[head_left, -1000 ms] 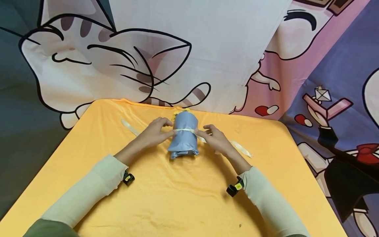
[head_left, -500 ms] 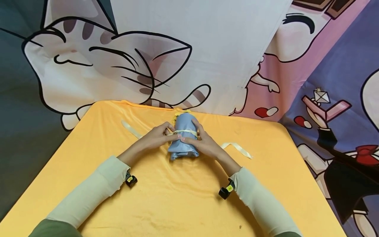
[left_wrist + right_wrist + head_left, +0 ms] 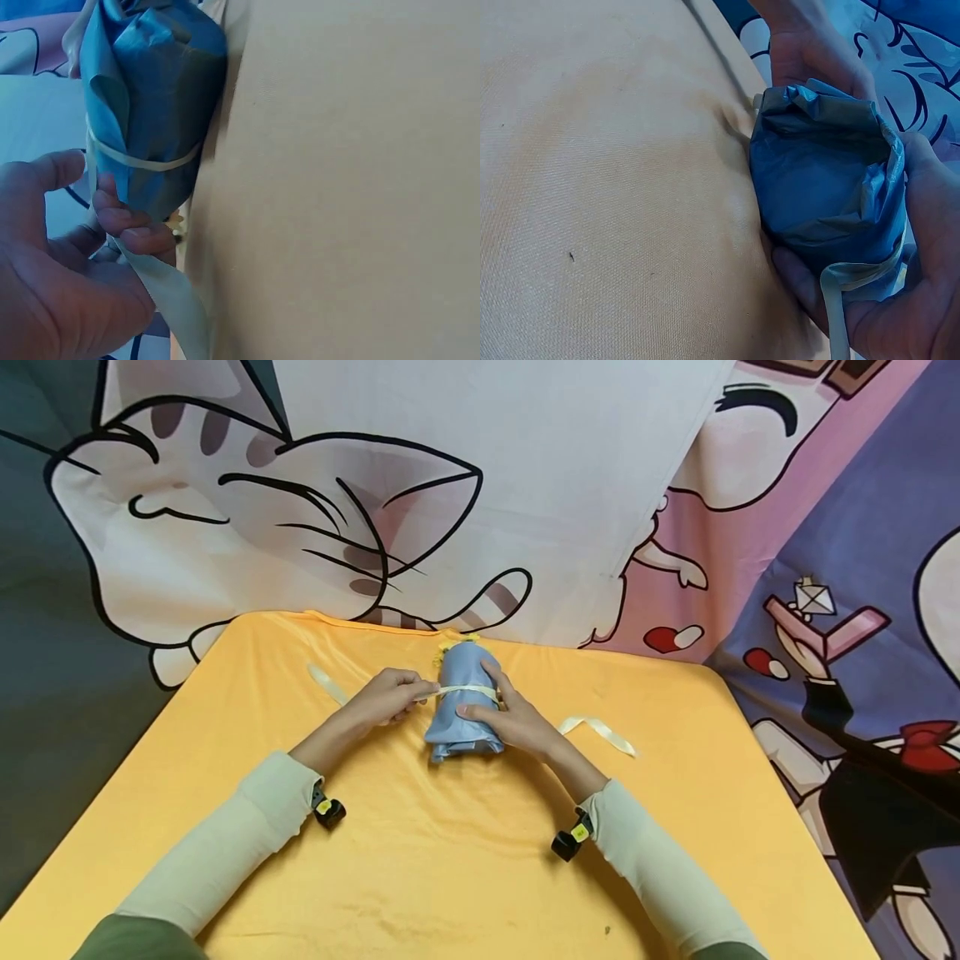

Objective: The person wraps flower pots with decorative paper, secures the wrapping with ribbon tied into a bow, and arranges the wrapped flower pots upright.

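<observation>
A small bouquet wrapped in blue paper [image 3: 461, 667] lies at the back middle of the table, its yellow flowers [image 3: 443, 655] facing away. Round its middle runs a cream ribbon [image 3: 472, 689]. My left hand [image 3: 381, 700] pinches the ribbon at the bouquet's left side; in the left wrist view a length of ribbon [image 3: 176, 296] trails out below the curled fingers. From the right, my right hand [image 3: 525, 725] grips the wrapping, thumb on top. The right wrist view shows the folded open end of the paper [image 3: 821, 176], with ribbon hanging beside the right hand's fingers.
Loose ribbon tails lie on the yellow tablecloth [image 3: 465, 843], one tail [image 3: 600, 731] to the right and another [image 3: 327, 683] to the left. A cloth backdrop with a cartoon cat [image 3: 247, 552] rises behind the table's back edge.
My right hand has moved left from the ribbon's right side and now grips the bouquet. My left hand reached onto the wrapping, then drew back left with the ribbon pinched.
</observation>
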Demonstrator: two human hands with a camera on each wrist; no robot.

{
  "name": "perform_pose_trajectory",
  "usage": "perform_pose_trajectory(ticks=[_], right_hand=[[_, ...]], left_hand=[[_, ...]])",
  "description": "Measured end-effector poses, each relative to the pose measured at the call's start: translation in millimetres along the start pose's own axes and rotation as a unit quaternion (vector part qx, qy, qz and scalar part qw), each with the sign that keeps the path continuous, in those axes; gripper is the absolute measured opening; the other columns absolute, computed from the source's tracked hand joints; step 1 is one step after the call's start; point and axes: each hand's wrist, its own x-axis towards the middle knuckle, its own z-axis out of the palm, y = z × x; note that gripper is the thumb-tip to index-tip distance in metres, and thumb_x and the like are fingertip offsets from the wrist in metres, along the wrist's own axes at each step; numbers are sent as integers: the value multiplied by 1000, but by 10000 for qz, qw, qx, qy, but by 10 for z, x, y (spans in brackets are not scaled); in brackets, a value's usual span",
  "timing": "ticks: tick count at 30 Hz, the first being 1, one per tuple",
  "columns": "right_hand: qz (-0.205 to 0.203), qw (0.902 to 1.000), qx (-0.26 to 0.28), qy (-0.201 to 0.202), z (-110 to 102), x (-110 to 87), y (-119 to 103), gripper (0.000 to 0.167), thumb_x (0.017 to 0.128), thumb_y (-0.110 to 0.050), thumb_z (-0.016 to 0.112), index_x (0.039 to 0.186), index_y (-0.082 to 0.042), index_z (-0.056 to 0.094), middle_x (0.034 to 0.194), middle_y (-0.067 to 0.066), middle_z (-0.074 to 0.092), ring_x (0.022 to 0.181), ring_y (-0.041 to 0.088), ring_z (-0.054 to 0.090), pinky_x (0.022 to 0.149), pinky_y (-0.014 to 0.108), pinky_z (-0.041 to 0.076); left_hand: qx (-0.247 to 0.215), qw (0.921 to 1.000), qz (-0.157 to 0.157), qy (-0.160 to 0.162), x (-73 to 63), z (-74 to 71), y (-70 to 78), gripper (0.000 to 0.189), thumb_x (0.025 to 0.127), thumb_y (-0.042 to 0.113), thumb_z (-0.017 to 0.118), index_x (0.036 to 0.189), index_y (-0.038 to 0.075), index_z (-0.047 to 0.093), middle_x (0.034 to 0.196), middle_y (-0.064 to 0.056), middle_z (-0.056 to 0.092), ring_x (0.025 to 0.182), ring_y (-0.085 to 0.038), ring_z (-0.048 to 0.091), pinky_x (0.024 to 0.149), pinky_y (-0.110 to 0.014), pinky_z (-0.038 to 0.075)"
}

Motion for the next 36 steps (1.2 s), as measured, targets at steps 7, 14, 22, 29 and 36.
perform_pose_trajectory(ticks=[7, 14, 22, 29, 36], right_hand=[[76, 9997, 192, -104, -14, 3, 4, 102, 101, -61, 77, 178, -55, 10, 183, 22, 29, 164, 44, 42, 127, 62, 47], [69, 9999, 118, -94, -22, -9, -13, 104, 101, -60, 77, 179, -51, 9, 187, 21, 23, 168, 44, 35, 132, 64, 41], [12, 9999, 71, -93, -19, -10, -31, 105, 101, -60, 76, 180, -49, 7, 190, 15, 15, 174, 42, 24, 137, 65, 32], [19, 9999, 112, -127, -19, -18, -40, 104, 102, -62, 75, 180, -50, 7, 192, 10, 9, 176, 40, 19, 138, 66, 30], [10, 9995, 235, -188, -19, -22, -27, 103, 104, -60, 74, 180, -49, 6, 191, 12, 9, 172, 40, 28, 136, 63, 35]], left_hand=[[-1215, 9925, -140, -4, 68, 7, 19, 31, 111, 28, 69, 87, 11, 63, 78, 0, 56, 70, -18, 52, 66, -29, 46], [-2703, 9625, 239, 13, 124, 134, 42, 20, 111, 18, 68, 92, 17, 76, 98, 1, 72, 107, -25, 60, 102, -39, 50], [-2349, 9709, 392, 257, 132, 254, 141, 20, 109, 28, 72, 92, 19, 76, 99, 6, 68, 109, -18, 59, 105, -38, 47], [-393, 9965, 191, 711, 87, 199, 215, 49, 105, 57, 75, 83, 15, 62, 78, -1, 60, 70, -18, 57, 64, -31, 49], [534, 9968, 436, 412, 111, 170, 295, 38, 106, 41, 77, 87, 9, 72, 81, -2, 57, 74, -19, 52, 73, -34, 47]])
